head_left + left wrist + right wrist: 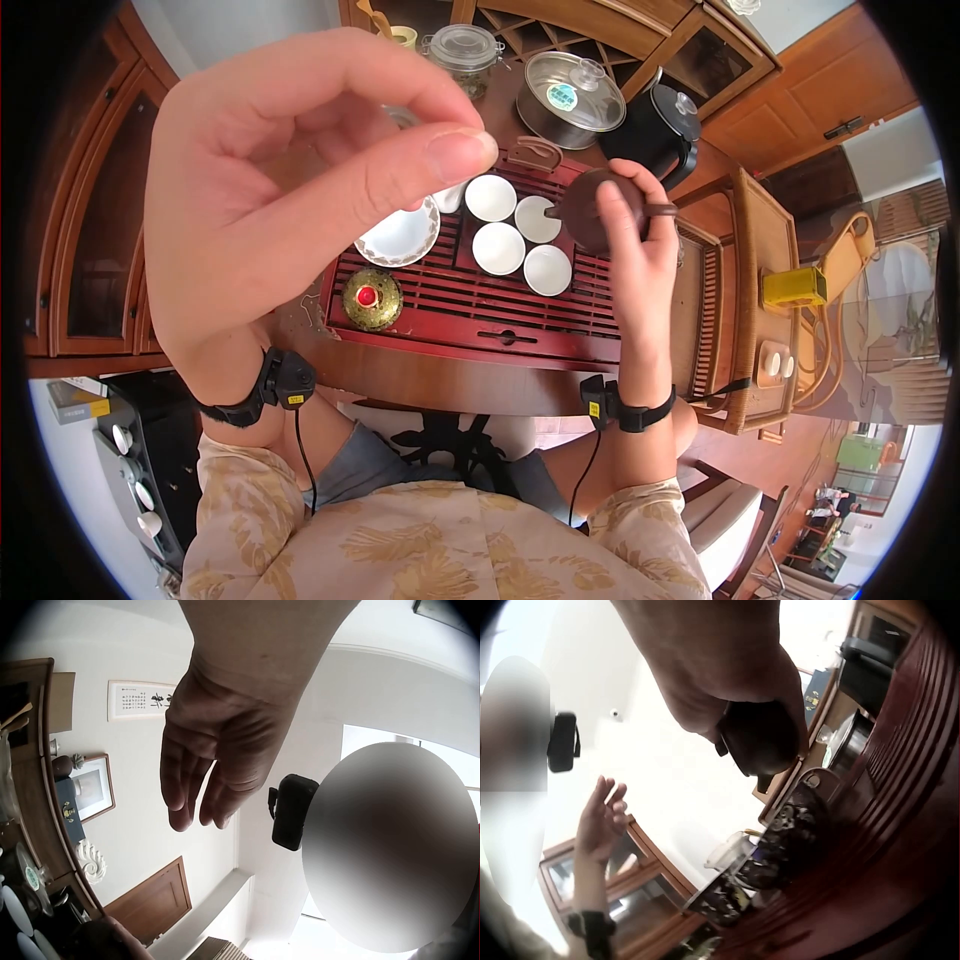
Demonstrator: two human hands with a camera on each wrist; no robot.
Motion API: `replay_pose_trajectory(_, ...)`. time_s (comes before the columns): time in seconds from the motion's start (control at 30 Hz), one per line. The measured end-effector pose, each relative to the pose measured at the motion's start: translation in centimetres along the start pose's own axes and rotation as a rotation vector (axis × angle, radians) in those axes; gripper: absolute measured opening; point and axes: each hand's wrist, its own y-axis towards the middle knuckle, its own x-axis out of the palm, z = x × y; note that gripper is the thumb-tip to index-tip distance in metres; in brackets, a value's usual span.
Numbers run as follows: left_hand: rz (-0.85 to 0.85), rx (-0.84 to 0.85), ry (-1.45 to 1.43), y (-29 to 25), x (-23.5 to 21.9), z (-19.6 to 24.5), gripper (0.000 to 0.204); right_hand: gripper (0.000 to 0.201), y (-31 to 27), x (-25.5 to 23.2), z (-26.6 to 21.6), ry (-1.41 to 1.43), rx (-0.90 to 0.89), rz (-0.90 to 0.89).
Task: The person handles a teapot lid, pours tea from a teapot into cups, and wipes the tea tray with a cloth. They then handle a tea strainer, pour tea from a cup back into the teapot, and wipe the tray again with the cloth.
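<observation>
My left hand (290, 190) is raised close to the head camera, fingers loosely bent and nothing between them. It hangs relaxed in the left wrist view too (225, 742). My right hand (642, 265) grips a dark brown teapot (583, 212), its thumb over the top and its spout toward the cups. In the right wrist view the teapot (761, 739) is above the tray. Several white-lined cups (498, 248) stand grouped on the red slatted tea tray (440, 335); their outsides look dark and patterned in the right wrist view (791, 832).
A white bowl with a patterned rim (405, 240) and a green-gold lidded pot (372, 302) with a red knob sit left on the tray. Behind are a glass jar (463, 55), a lidded steel pot (570, 100) and a black kettle (655, 125). A wicker chair (745, 300) stands right.
</observation>
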Motion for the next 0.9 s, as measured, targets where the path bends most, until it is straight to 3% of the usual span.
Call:
replay_pose_trajectory(0.1, 0.018, -0.046, 0.026, -0.2, 0.0, 0.8, 0.014, 0.043, 1.3, -1.9, -0.4, 0.659, 0.417, -0.005)
replay_pose_trajectory(0.13, 0.017, -0.045, 0.042, -0.2, 0.0, 0.9, 0.014, 0.047, 1.8, -2.8, 0.4, 0.772, 0.473, -0.014)
replay_pose_trajectory(0.23, 0.021, -0.043, 0.068, -0.3, -0.1, 1.1, 0.016, 0.046, 2.3, -4.9, 0.9, 0.707, 0.371, 0.042)
replay_pose_trajectory(0.37, 0.024, -0.049, 0.038, -0.2, 0.0, 0.7, 0.017, 0.048, 2.2, -6.1, 1.5, 0.393, 0.276, 0.186)
replay_pose_trajectory(0.73, -0.015, -0.042, 0.091, -0.2, 0.3, 0.2, 0.017, 0.05, 1.7, -8.6, 6.9, 0.243, 0.297, 0.123)
replay_pose_trajectory(0.9, -0.025, -0.023, 0.114, -0.3, 0.0, -0.1, 0.016, 0.047, 1.9, -8.7, 7.5, 0.289, 0.312, 0.21)
